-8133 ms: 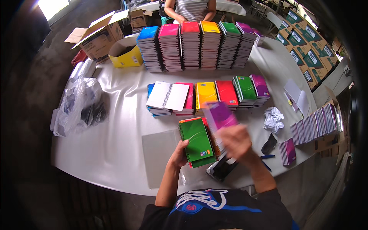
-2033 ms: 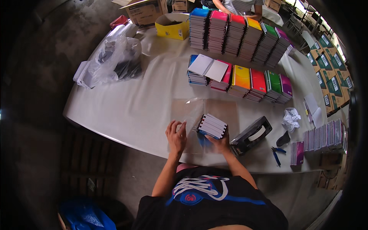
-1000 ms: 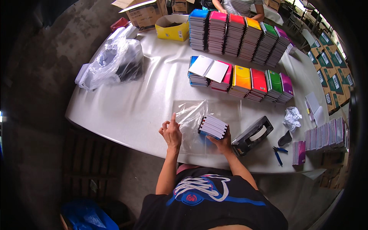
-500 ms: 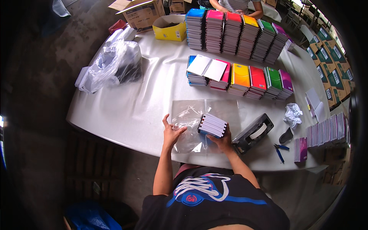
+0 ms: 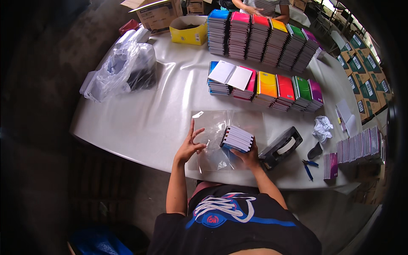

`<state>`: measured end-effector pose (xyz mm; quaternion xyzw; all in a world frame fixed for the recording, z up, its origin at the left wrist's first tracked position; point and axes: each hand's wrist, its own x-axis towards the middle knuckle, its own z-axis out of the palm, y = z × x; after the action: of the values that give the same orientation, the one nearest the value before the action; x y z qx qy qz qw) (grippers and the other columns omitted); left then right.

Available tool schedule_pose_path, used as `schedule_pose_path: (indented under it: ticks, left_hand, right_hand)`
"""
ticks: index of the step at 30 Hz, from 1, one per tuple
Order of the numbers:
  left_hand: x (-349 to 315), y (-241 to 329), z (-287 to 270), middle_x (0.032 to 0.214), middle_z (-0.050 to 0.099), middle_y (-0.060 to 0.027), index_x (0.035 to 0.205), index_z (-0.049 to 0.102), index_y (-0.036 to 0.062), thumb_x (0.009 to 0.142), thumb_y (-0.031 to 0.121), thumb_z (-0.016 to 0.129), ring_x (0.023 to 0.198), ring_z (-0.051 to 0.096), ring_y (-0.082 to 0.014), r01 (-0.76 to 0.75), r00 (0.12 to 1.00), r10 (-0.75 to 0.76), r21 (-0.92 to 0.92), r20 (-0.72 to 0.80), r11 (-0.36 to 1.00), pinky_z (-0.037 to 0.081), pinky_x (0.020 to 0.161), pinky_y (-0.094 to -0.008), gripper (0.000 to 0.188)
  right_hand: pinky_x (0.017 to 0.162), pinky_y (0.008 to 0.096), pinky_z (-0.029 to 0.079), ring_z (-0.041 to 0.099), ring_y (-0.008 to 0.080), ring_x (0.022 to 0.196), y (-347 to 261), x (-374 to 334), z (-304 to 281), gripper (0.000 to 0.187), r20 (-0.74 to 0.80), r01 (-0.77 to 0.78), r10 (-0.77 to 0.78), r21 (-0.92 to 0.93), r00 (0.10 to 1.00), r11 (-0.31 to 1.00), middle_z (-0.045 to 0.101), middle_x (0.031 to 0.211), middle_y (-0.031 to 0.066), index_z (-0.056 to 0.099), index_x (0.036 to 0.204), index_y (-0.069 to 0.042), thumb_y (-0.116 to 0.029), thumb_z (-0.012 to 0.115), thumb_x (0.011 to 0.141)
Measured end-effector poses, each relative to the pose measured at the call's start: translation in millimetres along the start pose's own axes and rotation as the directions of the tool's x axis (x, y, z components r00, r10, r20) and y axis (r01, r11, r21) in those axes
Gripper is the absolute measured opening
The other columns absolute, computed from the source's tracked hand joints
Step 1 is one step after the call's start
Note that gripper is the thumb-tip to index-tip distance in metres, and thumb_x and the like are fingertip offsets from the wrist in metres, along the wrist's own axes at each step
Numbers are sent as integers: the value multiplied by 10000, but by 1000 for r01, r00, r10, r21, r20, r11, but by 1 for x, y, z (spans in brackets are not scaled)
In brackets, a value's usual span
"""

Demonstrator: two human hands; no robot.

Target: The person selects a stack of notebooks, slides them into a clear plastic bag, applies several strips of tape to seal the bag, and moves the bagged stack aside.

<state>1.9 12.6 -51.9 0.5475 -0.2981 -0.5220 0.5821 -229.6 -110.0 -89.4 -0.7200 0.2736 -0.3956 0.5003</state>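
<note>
My right hand (image 5: 250,156) grips a small bundle of spiral notebooks (image 5: 238,139), page edges facing up, near the table's front edge. Beneath the bundle lies clear plastic sheeting or bags (image 5: 208,158), flat on the table; I cannot tell how many layers there are. To the left, my left hand (image 5: 188,148) is open over the plastic's left edge, fingers spread and holding nothing. A black tape dispenser (image 5: 272,149) stands just right of my right hand.
Beyond the plastic are low notebook stacks (image 5: 267,85) with an open notebook (image 5: 229,75) on top, then taller stacks (image 5: 240,36). Rightward lie blue-handled pliers (image 5: 309,169), crumpled paper (image 5: 323,128) and more notebooks (image 5: 359,146). Plastic bags (image 5: 119,68) and a yellow box (image 5: 189,32) sit far left.
My left hand has shifted slightly left, its fingers stretched further up and apart. The bundle in my right hand has barely moved. Across the table, another person's hand has moved.
</note>
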Motion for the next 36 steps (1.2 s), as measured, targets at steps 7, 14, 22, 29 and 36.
schedule_pose_path:
  ticks: [7,14,22,29,36]
  left_hand:
    - [6,-14,-6,1359,414,-178,1455,-62,367,858,50,606,681,552,-76,-36,999,39,228,-5,973,462,565,-235,950]
    - [16,-27,-16,1306,481,-133,1403,293,230,857,3,565,635,499,-40,-145,979,171,212,-112,966,446,558,-221,651]
    - [32,-59,-58,1351,459,-126,1223,560,92,820,-66,509,720,610,-120,-353,934,340,461,115,814,476,616,-228,436]
    - [8,-5,-27,1471,288,-158,1469,96,84,697,2,730,674,607,-109,-17,998,-3,329,62,944,487,562,-242,1002]
    - [11,15,-10,1520,88,-192,1466,-37,83,656,-111,641,622,582,-104,-22,987,-21,264,157,964,478,507,-246,1074]
  right_hand:
    - [884,300,455,604,183,960,-8,0,7,643,33,-74,72,86,997,994,627,1048,102,446,1146,3,-154,829,653]
    - [859,316,485,612,194,945,-30,30,6,588,12,-311,324,321,946,895,632,1046,102,509,1157,5,-174,787,671]
    - [809,368,534,638,242,915,-30,60,35,634,333,-836,770,130,544,533,628,1043,167,555,1139,56,-291,781,658]
    - [835,375,528,645,253,925,-21,68,27,651,302,-874,820,157,486,461,627,1067,184,550,1152,58,-269,795,645]
    - [835,368,525,644,239,929,-21,75,28,635,280,-881,838,84,469,465,627,1080,177,549,1160,51,-265,787,662]
